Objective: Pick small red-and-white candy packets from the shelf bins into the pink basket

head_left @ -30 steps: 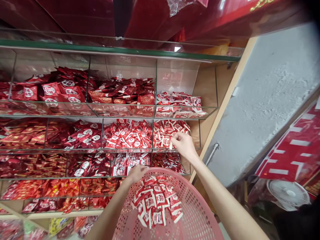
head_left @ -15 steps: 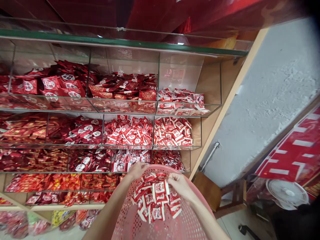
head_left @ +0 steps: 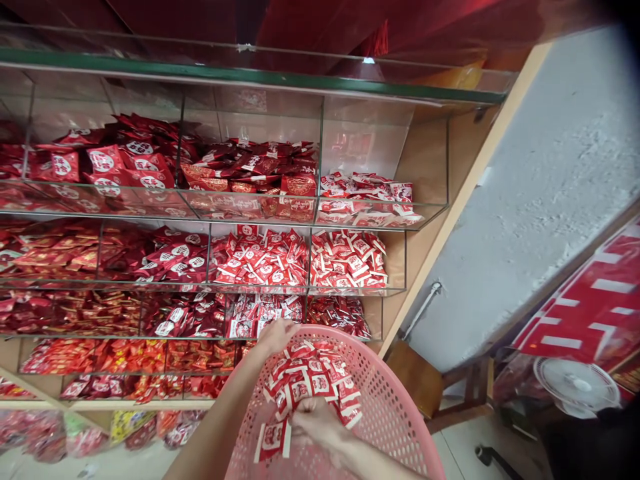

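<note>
My left hand grips the far rim of a pink perforated plastic basket, fingers closed over the edge. Inside the basket lies a heap of small red-and-white packets. My right hand is low in the basket with its fingers curled on red-and-white packets at the near edge of the heap. Behind the basket stands a glass shelf unit, and its right middle compartment holds more of the same packets.
The other glass compartments hold several kinds of red sweets and packets. A grey wall rises at the right. Below it are a wooden stool, a white fan and red printed boxes.
My right hand left the right middle compartment with packets, came down into the basket and now sits lower at the near side of the heap. My left hand stayed on the rim.
</note>
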